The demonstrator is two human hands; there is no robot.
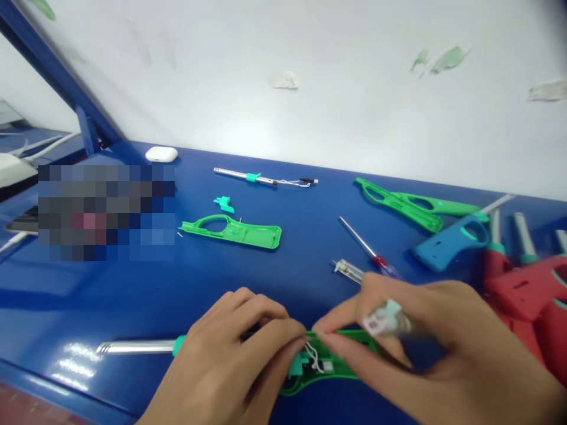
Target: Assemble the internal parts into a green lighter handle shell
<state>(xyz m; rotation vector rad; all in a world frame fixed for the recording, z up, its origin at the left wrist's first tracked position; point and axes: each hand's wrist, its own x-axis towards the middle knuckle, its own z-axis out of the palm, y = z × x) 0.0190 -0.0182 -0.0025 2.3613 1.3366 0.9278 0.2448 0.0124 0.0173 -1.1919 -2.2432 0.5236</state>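
My left hand (234, 360) and my right hand (425, 342) meet over an opened green lighter body (328, 363) lying at the near edge of the blue table (133, 283). Its metal tube (133, 347) sticks out to the left. White wires and a teal part show inside the shell between my fingertips. My left fingers are curled and press down on the shell. My right thumb and forefinger pinch at the wires, and a small clear gas cartridge (385, 319) is tucked in that same hand.
A green half shell (234, 231), a small teal trigger (224, 203), a metal tube with wires (266, 178) and a white earbud case (162, 154) lie farther back. A red-handled screwdriver (370, 251), green (411, 203), blue (447, 242) and red (527, 289) lighters lie at right.
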